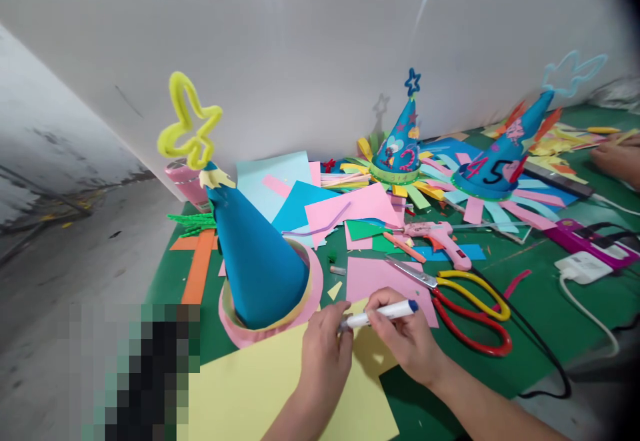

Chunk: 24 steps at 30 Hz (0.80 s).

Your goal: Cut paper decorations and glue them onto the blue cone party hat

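My right hand grips a white marker with a blue end pointing right. The fingers of my left hand are closed around the marker's left end, whose tip they partly hide. Under both hands lies pale yellow paper. Just left of them stands a blue cone hat with a pink and yellow brim and a yellow pipe-cleaner butterfly on top. Close to my right hand are a pink sheet and scissors with red and yellow handles, their blades apart.
A pink glue gun lies behind the scissors. Two decorated cone hats stand farther back among paper strips. A purple power strip with a white charger and cables is at right. Another person's hand shows at the right edge.
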Each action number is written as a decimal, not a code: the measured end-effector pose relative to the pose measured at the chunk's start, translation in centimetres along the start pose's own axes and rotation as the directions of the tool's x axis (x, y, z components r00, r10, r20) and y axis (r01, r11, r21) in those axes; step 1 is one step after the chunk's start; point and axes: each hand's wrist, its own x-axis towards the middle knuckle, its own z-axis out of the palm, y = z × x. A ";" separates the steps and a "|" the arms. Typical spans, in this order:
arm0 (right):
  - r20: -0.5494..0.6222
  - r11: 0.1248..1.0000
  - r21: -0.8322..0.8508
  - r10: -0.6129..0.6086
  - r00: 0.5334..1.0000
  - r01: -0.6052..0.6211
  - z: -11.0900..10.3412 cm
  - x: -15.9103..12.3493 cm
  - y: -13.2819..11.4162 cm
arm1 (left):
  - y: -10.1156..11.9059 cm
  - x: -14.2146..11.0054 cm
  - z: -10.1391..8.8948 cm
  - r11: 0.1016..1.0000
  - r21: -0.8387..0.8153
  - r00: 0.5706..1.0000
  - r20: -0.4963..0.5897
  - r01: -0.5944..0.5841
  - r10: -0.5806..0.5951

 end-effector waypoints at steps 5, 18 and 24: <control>-0.017 0.996 0.082 -0.013 1.000 0.014 0.7 -0.6 0.5 | -0.6 -0.3 0.2 0.986 0.166 0.993 -0.118 0.004 0.015; -0.137 0.977 0.053 -0.198 0.971 0.207 1.8 -1.7 1.5 | -0.9 -1.3 0.9 0.973 0.200 0.955 -0.248 -0.113 0.161; -0.133 0.972 0.069 -0.212 0.968 0.223 1.9 -1.7 1.5 | -1.0 -1.6 0.8 0.988 0.120 0.971 -0.205 -0.100 0.123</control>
